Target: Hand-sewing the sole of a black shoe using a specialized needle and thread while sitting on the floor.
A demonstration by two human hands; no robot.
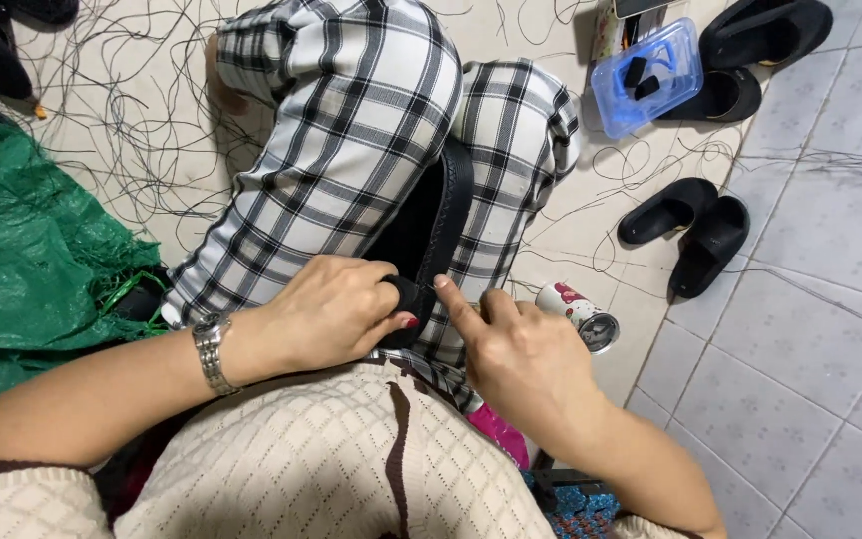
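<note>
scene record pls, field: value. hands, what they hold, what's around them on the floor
setting: person seated on a tiled floor, head view looking down at the lap
left hand: grips the near end of a black shoe sole held between the knees; metal wristwatch on the wrist
right hand: index fingertip touches the sole's edge
clothing: plaid trousers, cream knit top
floor, left: green woven sack, loose black threads
floor, right: small can lying on its side, black slippers, clear blue plastic box
</note>
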